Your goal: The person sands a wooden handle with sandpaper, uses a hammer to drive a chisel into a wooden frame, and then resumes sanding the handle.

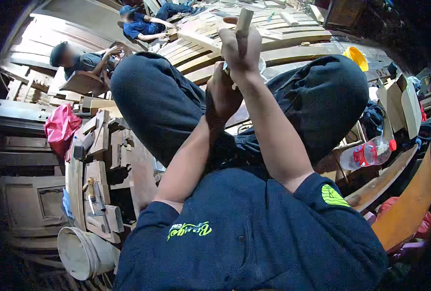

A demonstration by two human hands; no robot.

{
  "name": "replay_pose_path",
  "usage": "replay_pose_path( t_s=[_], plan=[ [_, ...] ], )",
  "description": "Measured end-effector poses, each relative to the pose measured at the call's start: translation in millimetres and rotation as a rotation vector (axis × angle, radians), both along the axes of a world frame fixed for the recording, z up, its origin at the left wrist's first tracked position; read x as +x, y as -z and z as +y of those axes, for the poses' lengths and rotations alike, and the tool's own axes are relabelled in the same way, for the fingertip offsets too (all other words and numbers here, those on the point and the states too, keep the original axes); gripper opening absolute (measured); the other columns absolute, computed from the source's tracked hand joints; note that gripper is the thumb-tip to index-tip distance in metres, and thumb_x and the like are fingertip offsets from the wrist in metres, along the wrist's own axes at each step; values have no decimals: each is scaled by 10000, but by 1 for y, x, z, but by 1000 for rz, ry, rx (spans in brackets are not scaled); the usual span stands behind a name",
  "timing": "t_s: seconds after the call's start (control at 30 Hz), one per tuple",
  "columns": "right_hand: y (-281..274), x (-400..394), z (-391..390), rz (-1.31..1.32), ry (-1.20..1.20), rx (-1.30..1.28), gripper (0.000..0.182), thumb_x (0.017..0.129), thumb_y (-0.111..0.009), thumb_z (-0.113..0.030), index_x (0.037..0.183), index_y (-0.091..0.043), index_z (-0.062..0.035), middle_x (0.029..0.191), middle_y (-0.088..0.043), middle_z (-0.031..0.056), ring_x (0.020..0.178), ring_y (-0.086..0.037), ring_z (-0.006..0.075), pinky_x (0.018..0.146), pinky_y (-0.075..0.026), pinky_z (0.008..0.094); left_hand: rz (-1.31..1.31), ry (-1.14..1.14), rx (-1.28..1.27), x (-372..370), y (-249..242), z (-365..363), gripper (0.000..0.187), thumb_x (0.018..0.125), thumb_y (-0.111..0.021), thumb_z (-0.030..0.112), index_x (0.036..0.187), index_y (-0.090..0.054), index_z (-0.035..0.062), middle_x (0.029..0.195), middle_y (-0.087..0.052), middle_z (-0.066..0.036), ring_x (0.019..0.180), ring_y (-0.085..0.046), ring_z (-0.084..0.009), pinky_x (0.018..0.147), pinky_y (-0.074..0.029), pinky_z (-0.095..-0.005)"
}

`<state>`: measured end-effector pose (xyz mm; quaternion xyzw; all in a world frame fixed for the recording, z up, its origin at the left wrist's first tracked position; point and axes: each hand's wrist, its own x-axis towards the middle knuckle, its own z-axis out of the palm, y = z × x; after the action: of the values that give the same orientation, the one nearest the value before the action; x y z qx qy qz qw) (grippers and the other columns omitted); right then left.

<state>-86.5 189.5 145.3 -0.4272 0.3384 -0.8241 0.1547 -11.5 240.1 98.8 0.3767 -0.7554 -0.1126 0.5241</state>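
My right hand (243,51) is closed around a short pale wooden piece (244,22), whose squared end sticks up above the fist between my raised knees. Just below and to its left, my left hand (222,94) is closed too, its fingers curled inward in shadow. What the left hand grips is hidden, and I cannot tell what it is. Both forearms reach forward over my lap, and the two hands overlap in this view.
Wooden slats (293,41) lie ahead. To the left are a red bag (62,127), a bench with hand tools (95,199) and a white bucket (77,254). A plastic bottle (368,154) and cardboard box (402,106) are right. Two people (145,26) sit ahead left.
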Motion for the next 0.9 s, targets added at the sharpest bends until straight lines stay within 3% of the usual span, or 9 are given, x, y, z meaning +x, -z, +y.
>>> replay_pose_path(
  t_s=[0.1, 0.17, 0.23, 0.4, 0.5, 0.57, 0.73, 0.8, 0.9],
  plan=[
    [1, -7, 7, -164, -597, 242, 324, 746, -638, -134, 1018, -589, 35, 527, -488, 24, 411, -452, 100, 419, -389, 230, -110, 119, 146, 12, -7, -8, 206, 768, -662, 131, 821, -537, -25, 662, -591, -177, 665, -629, -344, 587, -474, -386],
    [0, -21, 6, -81, -914, 246, 358, 774, -639, -133, 1087, -570, 29, 515, -476, 12, 408, -452, 89, 409, -390, 224, 15, 103, 862, 12, -24, 1, 163, 768, -678, 140, 766, -567, 20, 575, -523, -24, 465, -470, -102, 422, -352, -268],
    [-21, -27, 30, -170, -1189, 132, 412, 817, -616, -140, 1193, -521, 2, 545, -476, -7, 416, -436, 77, 411, -361, 202, 389, 474, 1072, 21, -29, 9, 142, 750, -683, 102, 816, -571, 45, 598, -481, 32, 442, -386, -57, 400, -258, -224],
    [-12, -11, 9, -220, -497, 234, 249, 771, -606, -90, 989, -590, 31, 563, -499, 8, 450, -455, 81, 418, -369, 235, 368, 535, 492, 10, -1, -11, 358, 744, -710, 88, 1018, -505, -15, 776, -616, -55, 666, -585, -161, 592, -474, -293],
    [-6, -6, 8, -281, -413, 267, 245, 762, -601, -88, 973, -592, 35, 558, -502, 16, 448, -458, 88, 419, -373, 242, -179, 28, 127, 11, 13, -17, 384, 702, -722, 122, 985, -498, -7, 747, -614, -170, 693, -625, -285, 623, -489, -343],
    [-6, -2, 6, -302, -438, 238, 249, 752, -607, -99, 962, -593, 35, 554, -503, 21, 447, -460, 92, 422, -377, 246, -153, 12, 138, 13, 7, -16, 262, 722, -696, 141, 868, -542, -12, 680, -615, -168, 633, -613, -332, 568, -468, -372],
    [-13, -27, 19, -234, -1025, 182, 348, 771, -623, -85, 1095, -580, 35, 526, -444, -8, 435, -437, 72, 425, -369, 229, 2, 178, 836, 23, -24, -2, 189, 773, -674, 159, 737, -580, 0, 561, -499, 8, 487, -451, -92, 451, -351, -270],
    [-20, -27, 22, -221, -1020, 180, 339, 768, -625, -86, 1082, -581, 35, 525, -436, -13, 429, -432, 73, 427, -373, 229, 459, 452, 1082, 24, -30, 8, 176, 768, -679, 153, 784, -583, 5, 600, -519, 20, 515, -445, -65, 456, -324, -232],
    [-13, -12, 8, -305, -584, 268, 298, 741, -649, -102, 1002, -588, 30, 569, -504, 4, 432, -463, 86, 434, -399, 233, 174, 316, 822, 27, -13, -12, 205, 775, -665, 135, 853, -559, -22, 685, -559, -5, 543, -483, -108, 490, -388, -271]
  ],
)
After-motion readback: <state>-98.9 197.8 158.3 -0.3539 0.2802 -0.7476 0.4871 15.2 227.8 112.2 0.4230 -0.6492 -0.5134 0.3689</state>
